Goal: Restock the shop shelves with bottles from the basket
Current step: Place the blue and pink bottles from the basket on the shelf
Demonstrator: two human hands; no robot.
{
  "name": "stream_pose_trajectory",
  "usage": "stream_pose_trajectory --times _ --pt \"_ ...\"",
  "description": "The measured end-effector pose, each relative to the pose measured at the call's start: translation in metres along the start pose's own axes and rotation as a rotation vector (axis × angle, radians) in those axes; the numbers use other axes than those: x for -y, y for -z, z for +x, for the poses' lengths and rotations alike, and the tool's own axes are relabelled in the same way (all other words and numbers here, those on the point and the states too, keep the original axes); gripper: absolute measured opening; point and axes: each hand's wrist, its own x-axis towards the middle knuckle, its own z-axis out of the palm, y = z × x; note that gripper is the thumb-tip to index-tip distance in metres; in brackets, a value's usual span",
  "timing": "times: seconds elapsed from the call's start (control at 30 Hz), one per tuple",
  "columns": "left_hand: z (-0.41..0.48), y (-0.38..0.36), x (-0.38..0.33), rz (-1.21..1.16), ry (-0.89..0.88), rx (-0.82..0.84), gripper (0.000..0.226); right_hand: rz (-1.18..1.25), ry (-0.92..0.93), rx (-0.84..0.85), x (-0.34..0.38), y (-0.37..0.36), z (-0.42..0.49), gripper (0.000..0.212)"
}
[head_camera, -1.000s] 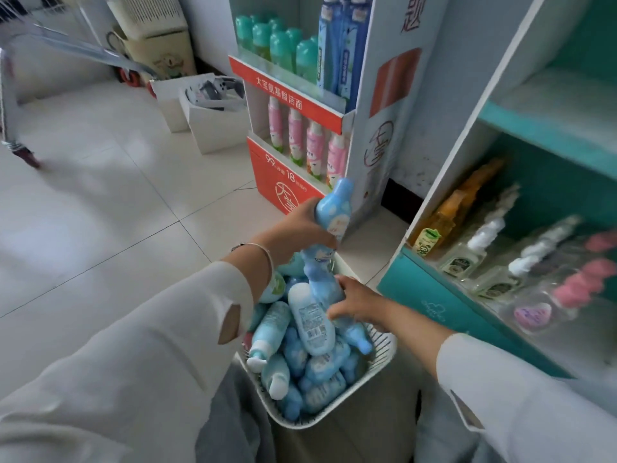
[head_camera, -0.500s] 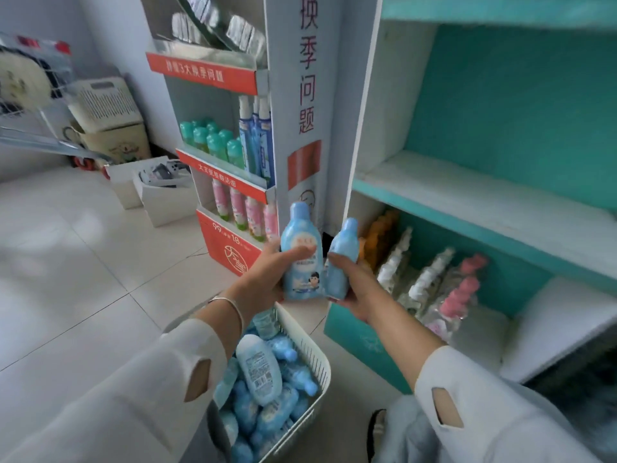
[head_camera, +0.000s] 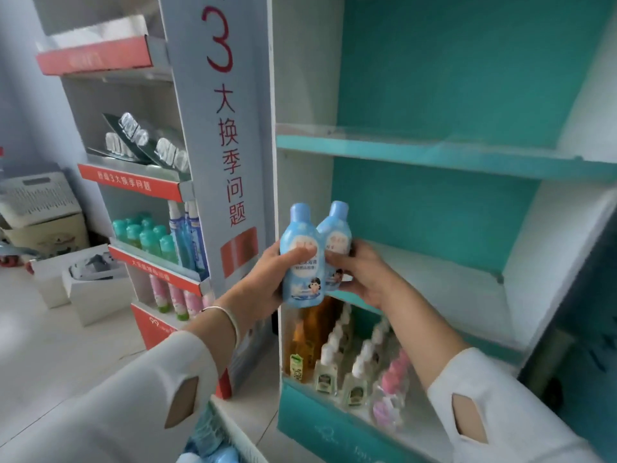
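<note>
Fingers of left hand (head_camera: 267,279) and right hand (head_camera: 364,272) are being wrapped round touching bottles (head_camera: 302,262); toppling on the middle shelf (head_camera: 434,272) is probably being risked by crowded release.

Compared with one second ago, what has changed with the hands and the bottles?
The right hand took the right bottle out of the basket; the left hand already held the left bottle. Both hands lifted their bottles up to the middle shelf. Unchanged: both grips hold, and the lower-shelf bottles stand as before.
</note>
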Motion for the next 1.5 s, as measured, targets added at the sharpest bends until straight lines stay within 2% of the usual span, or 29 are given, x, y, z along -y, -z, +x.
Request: stream_pose_trajectory --times 0.1,0.17,0.23,0.3,0.4,0.53,0.63,0.83,0.9,0.97,1.0,1.07,1.13,1.23,1.3,1.5 --pt "0.031 -0.009 0.008 0.113 -0.049 -0.113 0.03 -0.186 0.118 -0.271 0.012 0.025 0.042 0.04" --pt "0.052 -0.009 0.014 0.182 -0.059 -0.195 0.043 -0.361 0.137 -0.403 0.011 0.045 0.079 0.046" --pt "0.072 -0.006 0.017 0.199 -0.054 -0.234 0.043 -0.527 0.079 -0.495 0.006 0.061 0.113 0.055" --pt "0.091 -0.003 0.016 0.189 -0.057 -0.242 0.04 -0.565 0.031 -0.519 -0.003 0.073 0.143 0.054" --pt "0.117 0.004 0.015 0.153 -0.097 -0.268 0.039 -0.584 0.036 -0.485 -0.017 0.079 0.181 0.041" --pt "0.142 0.012 0.022 0.106 -0.116 -0.284 0.041 -0.686 0.091 -0.493 -0.042 0.089 0.228 0.058" --pt "0.15 0.015 0.029 0.104 -0.123 -0.29 0.043 -0.728 0.129 -0.546 -0.041 0.084 0.236 0.055" --pt "0.146 0.015 0.034 0.12 -0.127 -0.268 0.042 -0.596 0.125 -0.687 -0.046 0.066 0.236 0.054" --pt "0.144 0.013 0.033 0.118 -0.124 -0.262 0.041 -0.625 0.102 -0.693 -0.041 0.063 0.227 0.057" --pt "0.14 0.012 0.031 0.119 -0.113 -0.246 0.041 -0.793 0.055 -0.688 -0.033 0.064 0.214 0.061" --pt "0.138 0.011 0.03 0.121 -0.107 -0.233 0.04 -0.865 0.053 -0.684 -0.028 0.065 0.204 0.057" --pt "0.133 0.009 0.028 0.121 -0.1 -0.217 0.038 -0.865 0.101 -0.616 -0.014 0.062 0.181 0.035" --pt "0.129 0.004 0.026 0.124 -0.107 -0.216 0.036 -0.614 0.096 -0.389 -0.001 0.056 0.15 0.019" --pt "0.126 -0.002 0.023 0.202 -0.128 -0.264 0.036 -0.346 -0.036 0.059 0.013 0.047 0.105 0.035" --pt "0.124 -0.006 0.021 0.269 -0.144 -0.298 0.044 -0.341 -0.047 0.203 0.016 0.047 0.091 0.041" --pt "0.123 -0.008 0.022 0.297 -0.175 -0.305 0.062 -0.409 0.06 0.066 0.004 0.044 0.09 0.049"
